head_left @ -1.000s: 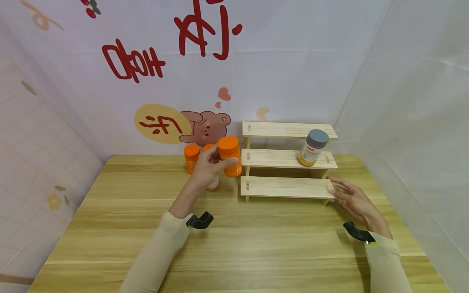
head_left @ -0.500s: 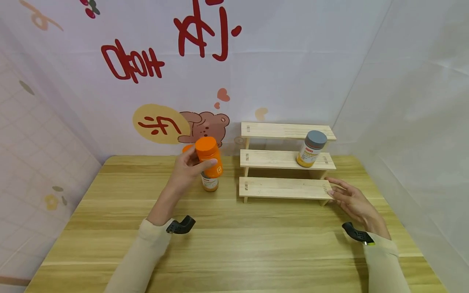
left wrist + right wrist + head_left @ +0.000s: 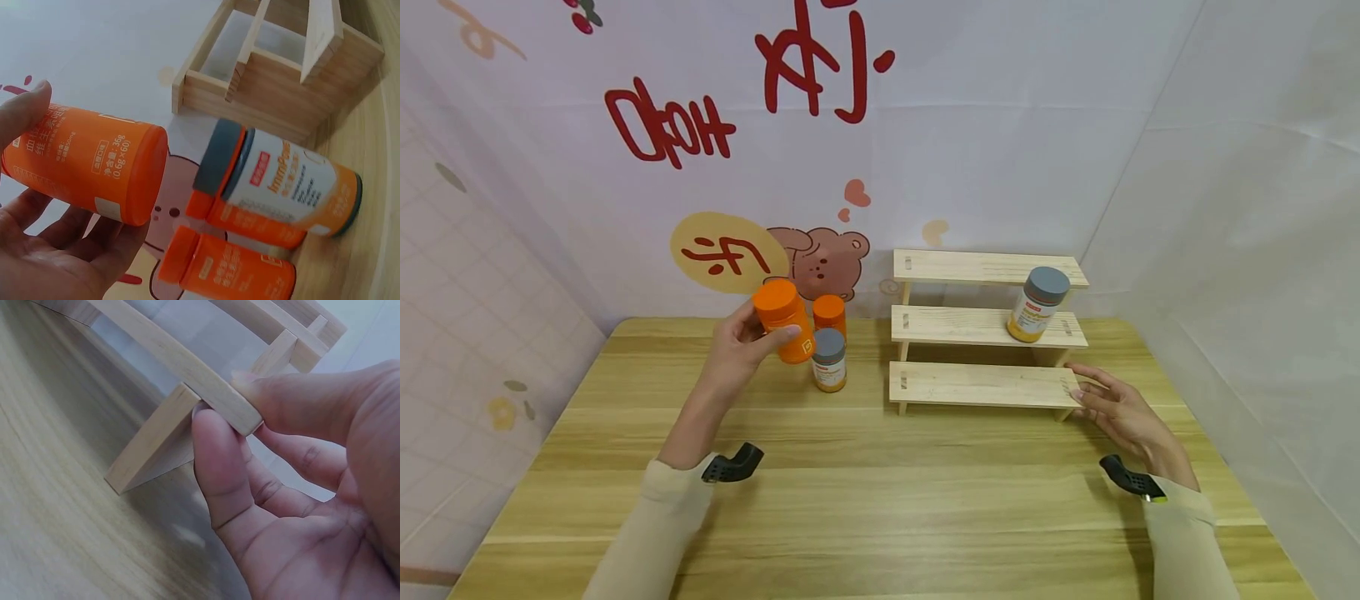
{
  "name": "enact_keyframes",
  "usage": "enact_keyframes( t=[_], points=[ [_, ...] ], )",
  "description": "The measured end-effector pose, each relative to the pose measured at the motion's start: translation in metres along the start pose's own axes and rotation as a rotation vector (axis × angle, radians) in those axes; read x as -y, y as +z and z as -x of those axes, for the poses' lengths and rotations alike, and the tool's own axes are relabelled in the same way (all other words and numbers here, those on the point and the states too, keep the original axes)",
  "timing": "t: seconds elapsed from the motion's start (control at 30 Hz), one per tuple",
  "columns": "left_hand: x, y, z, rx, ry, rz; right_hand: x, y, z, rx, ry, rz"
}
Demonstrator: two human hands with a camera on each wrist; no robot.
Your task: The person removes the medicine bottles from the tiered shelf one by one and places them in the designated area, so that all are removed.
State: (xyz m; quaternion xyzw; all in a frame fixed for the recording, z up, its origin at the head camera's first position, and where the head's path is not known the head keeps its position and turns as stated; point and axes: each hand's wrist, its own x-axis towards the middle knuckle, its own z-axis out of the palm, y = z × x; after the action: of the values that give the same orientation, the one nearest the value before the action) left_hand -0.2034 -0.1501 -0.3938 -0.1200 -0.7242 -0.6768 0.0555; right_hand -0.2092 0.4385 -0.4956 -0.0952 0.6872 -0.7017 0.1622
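Observation:
My left hand (image 3: 737,346) grips an orange bottle (image 3: 786,321), which is in the air, slightly tilted. Right of it on the table stand a grey-lidded bottle (image 3: 830,362) and, behind that, an orange bottle (image 3: 830,310). The left wrist view shows a further orange bottle (image 3: 234,265) beside them; in the head view the held bottle hides it. At the right, my right hand (image 3: 1123,412) pinches the end of the lowest board of a three-tier wooden shelf (image 3: 985,385) between thumb and finger, as the right wrist view confirms.
Another grey-lidded bottle (image 3: 1037,304) stands toward the right end of the shelf's middle tier. A printed wall sheet (image 3: 1000,150) rises behind the wooden table (image 3: 880,500), and a plain sheet (image 3: 1247,250) hangs along the right side.
My left hand has moved left with the orange bottle, away from the shelf and past the grey-lidded bottle, uncovering it and the orange one behind. The right hand keeps its place.

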Motion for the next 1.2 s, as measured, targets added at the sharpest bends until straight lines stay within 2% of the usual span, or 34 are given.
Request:
enact_keyframes(
  t=[0.1,0.2,0.37,0.6,0.9,1.03,1.2],
  points=[
    [0.005,-0.006,0.002,0.008,0.016,-0.011,0.0,-0.001,0.0,-0.002,0.001,0.009],
    [0.011,-0.01,0.003,0.008,0.004,-0.028,0.0,-0.002,0.0,-0.006,0.003,0.013],
    [0.025,-0.017,0.007,-0.002,-0.054,-0.068,-0.002,-0.002,0.001,-0.006,0.005,-0.005],
    [0.046,-0.024,0.009,-0.017,-0.103,-0.117,-0.005,-0.001,0.001,0.013,0.0,-0.019],
    [0.067,-0.028,0.011,-0.018,-0.217,-0.123,-0.006,0.0,0.0,0.012,-0.011,-0.034],
    [0.074,-0.027,0.011,-0.011,-0.23,-0.123,-0.005,0.0,-0.001,0.009,-0.01,-0.025],
    [0.083,-0.027,0.012,0.006,-0.219,-0.124,-0.004,0.001,-0.001,-0.022,-0.001,-0.004]
  ],
)
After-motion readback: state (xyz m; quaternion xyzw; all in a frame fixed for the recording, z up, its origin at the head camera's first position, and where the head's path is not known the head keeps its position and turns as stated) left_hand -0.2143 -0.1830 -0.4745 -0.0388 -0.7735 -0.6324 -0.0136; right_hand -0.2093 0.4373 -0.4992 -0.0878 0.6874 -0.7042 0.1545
